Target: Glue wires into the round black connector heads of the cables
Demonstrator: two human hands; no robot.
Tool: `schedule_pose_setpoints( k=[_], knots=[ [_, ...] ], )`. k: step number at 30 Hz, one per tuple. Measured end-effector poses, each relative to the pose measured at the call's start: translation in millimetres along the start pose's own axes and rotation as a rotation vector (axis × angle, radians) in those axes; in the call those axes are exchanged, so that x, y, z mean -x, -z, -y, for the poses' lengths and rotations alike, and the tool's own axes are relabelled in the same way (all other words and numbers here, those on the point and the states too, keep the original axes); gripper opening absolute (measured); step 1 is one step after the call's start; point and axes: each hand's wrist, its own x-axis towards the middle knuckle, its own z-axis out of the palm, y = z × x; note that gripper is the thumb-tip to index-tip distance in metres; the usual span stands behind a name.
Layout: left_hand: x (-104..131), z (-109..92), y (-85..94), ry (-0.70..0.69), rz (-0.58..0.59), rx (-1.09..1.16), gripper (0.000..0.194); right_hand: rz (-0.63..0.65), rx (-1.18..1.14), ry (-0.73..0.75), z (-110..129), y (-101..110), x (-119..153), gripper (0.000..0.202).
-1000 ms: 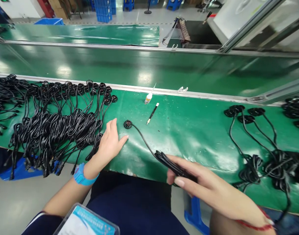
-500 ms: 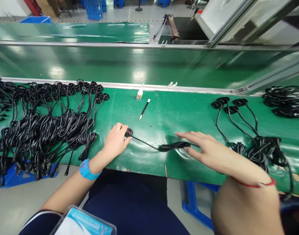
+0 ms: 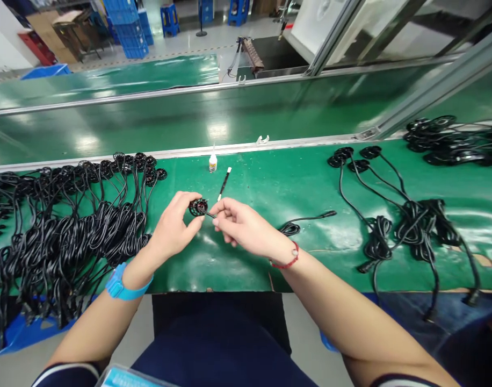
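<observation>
The left hand (image 3: 171,227) is gripping a round black part (image 3: 197,207), while the right hand (image 3: 248,227) is pinching its cable (image 3: 209,215). A white bottle (image 3: 212,163) is standing beyond.

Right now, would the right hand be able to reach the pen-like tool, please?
Probably yes: the pen-like tool lies uncovered just beyond the right hand, which would likely have to release the cable first.
</observation>
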Motion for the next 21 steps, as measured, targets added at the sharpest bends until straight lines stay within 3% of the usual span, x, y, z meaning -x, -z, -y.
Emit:
schedule_pose_setpoints(
  k=[3, 6, 9, 13, 15, 19, 21],
  knots=[
    [-5.1, 11.2, 4.8, -0.03, 0.102, 0.15, 0.034, -0.129, 0.077, 0.082, -1.0, 8.0, -5.8, 0.01],
    [-3.7, 24.5, -0.9, 0.041, 0.2, 0.445, 0.038, -0.147, 0.064, 0.137, -8.5, 7.6, -10.4, 0.011],
    [0.3, 35.0, -10.1, 0.158, 0.186, 0.74, 0.039, -0.135, -0.004, 0.187, -21.4, 1.8, -14.6, 0.011],
    [2.0, 40.5, -13.7, 0.226, 0.174, 0.967, 0.037, -0.139, -0.057, 0.25, -35.6, -4.4, -16.2, 0.008],
    [1.2, 39.8, -11.5, 0.298, 0.207, 1.034, 0.038, -0.197, 0.041, 0.372, -38.9, -4.7, -15.2, 0.007],
    [0.1, 35.6, -6.6, 0.487, 0.346, 1.181, 0.038, -0.301, 0.448, 0.708, -41.2, -2.4, -12.5, 0.014],
    [0.0, 34.6, -6.1, 0.542, 0.428, 1.251, 0.038, -0.298, 0.57, 0.776, -41.8, -2.2, -11.5, 0.017]
  ],
)
